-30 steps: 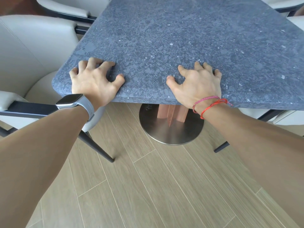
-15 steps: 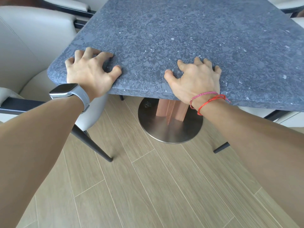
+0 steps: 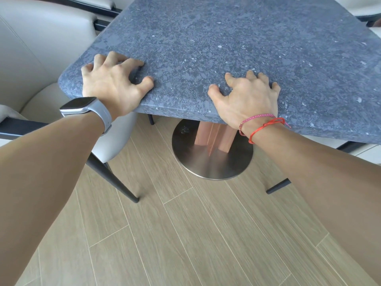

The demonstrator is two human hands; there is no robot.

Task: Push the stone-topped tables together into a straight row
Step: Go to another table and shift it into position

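A dark blue-grey stone-topped table (image 3: pixel 237 48) fills the upper half of the head view, on a copper-coloured column with a round steel base (image 3: pixel 212 157). My left hand (image 3: pixel 113 83), with a grey watch on the wrist, lies on the near left corner with bent, spread fingers and its heel over the edge. My right hand (image 3: pixel 247 96), with red and pink bracelets, presses on the near edge above the base in the same way. No second table is in view.
A cream chair (image 3: pixel 31 58) with dark legs stands against the table's left side. More cream chairs show at the top left (image 3: pixel 92 3) and right (image 3: pixel 367 149), one leg (image 3: pixel 278 185) beside the base. Wood-plank floor (image 3: pixel 195 234) lies below me.
The tabletop's near edge and the base have shifted slightly away from me while the chair leg on the floor stays put. Both hands keep their places on the edge.
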